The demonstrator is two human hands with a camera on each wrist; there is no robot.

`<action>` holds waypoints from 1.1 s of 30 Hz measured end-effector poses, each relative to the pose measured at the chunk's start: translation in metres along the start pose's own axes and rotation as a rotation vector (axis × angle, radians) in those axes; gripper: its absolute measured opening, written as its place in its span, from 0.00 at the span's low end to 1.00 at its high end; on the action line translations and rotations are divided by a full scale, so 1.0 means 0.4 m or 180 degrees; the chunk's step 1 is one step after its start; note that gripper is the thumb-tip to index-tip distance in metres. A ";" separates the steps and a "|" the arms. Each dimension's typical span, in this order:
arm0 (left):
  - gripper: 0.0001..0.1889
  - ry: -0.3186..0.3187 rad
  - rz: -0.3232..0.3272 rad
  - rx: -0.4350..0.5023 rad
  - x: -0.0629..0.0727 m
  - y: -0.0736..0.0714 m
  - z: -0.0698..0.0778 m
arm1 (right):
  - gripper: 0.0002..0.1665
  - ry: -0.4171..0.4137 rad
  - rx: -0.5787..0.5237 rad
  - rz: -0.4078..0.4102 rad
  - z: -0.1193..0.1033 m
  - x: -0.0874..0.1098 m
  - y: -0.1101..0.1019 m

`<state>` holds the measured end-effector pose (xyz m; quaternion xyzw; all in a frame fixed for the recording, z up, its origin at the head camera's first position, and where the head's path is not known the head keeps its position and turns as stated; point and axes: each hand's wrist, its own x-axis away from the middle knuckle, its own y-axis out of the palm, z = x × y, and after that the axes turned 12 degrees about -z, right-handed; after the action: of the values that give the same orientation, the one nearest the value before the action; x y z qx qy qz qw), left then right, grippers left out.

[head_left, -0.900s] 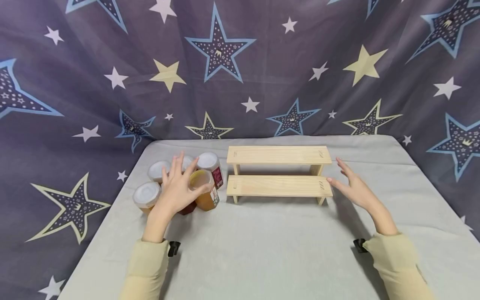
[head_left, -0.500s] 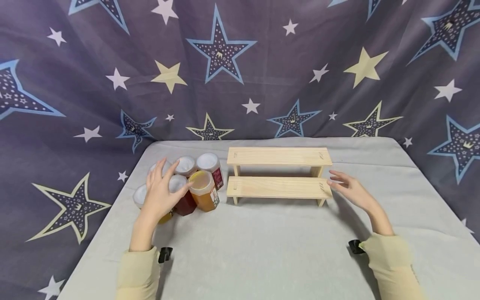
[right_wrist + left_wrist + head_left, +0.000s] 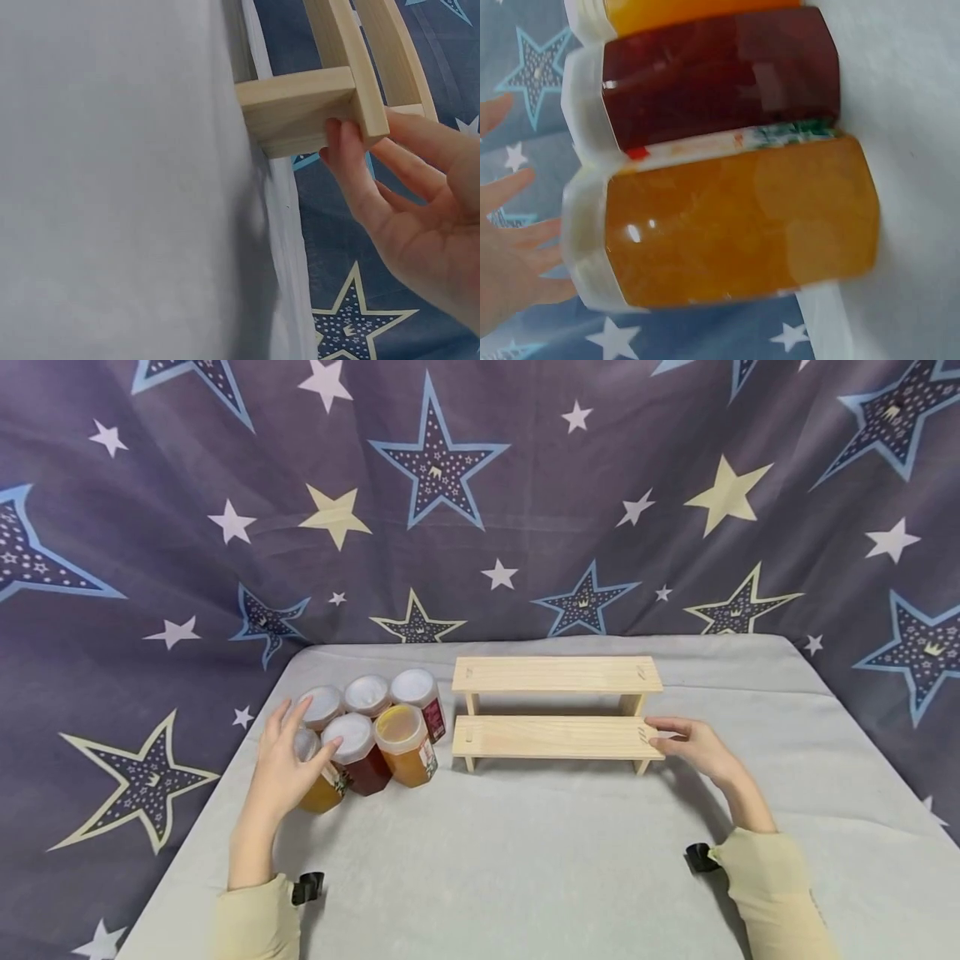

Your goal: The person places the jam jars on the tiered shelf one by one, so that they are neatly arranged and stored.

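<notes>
My left hand (image 3: 276, 777) is spread around the lid of the front-left amber jar (image 3: 324, 795), thumb apart from the fingers. In the left wrist view its fingers lie beside the white lid (image 3: 585, 240). A dark red jar (image 3: 367, 773) stands right beside it, then another amber jar (image 3: 411, 762) with a yellowish lid. On the other side, my right hand (image 3: 699, 748) pinches the right end of the lower board (image 3: 555, 737) of a two-step wooden rack. The right wrist view shows the thumb below the board end (image 3: 367, 112) and fingers over it.
Behind the front jars stand a white-lidded jar (image 3: 321, 703), a second one (image 3: 367, 693) and a third with a magenta label (image 3: 433, 718). The rack's upper board (image 3: 555, 674) is near the back edge. A starry curtain (image 3: 480, 543) hangs behind the pale tablecloth (image 3: 525, 860).
My left hand has moved left and nearer over the jars, to the front-left one. My right hand has closed in on the lower board's right end and now grips it.
</notes>
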<state>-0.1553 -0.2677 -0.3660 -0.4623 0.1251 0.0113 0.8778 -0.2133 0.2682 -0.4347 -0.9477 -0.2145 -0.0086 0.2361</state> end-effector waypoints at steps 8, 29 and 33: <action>0.35 -0.0182 -0.0083 0.0116 0.014 -0.013 -0.040 | 0.30 0.0060 -0.0434 0.0039 0.012 0.002 0.005; 0.31 -0.0312 -0.0215 0.0204 0.035 -0.007 -0.098 | 0.31 0.0166 -0.0802 0.0031 0.001 -0.001 0.010; 0.34 -0.0273 -0.0233 0.0082 0.036 -0.001 -0.099 | 0.31 0.0142 -0.0826 0.0049 0.008 -0.003 0.009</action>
<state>-0.1494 -0.3017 -0.3905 -0.4543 0.0706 -0.0027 0.8881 -0.2131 0.2662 -0.4394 -0.9715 -0.1990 -0.0556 0.1163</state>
